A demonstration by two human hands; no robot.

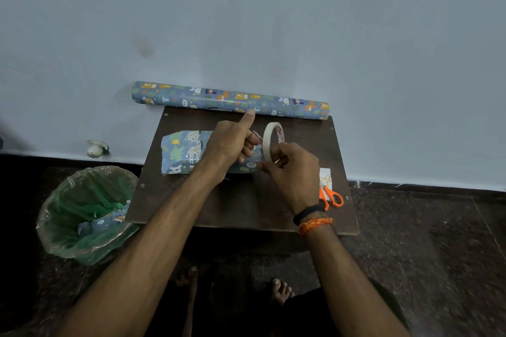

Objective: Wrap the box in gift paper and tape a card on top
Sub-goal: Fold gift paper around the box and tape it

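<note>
Beige masking tape roll (271, 142) gripped in our right hand (293, 172), left hand (232, 142) pinching its end; strip might twist and stick to itself.

A plain room in a home, it seems: a bare pale wall (246, 22), dark speckled stone floor (424, 241), a low brown wooden table (246, 208) against the wall, a plastic-lined green bin (82, 213) at left, bare feet (282, 291) on the near floor
</note>
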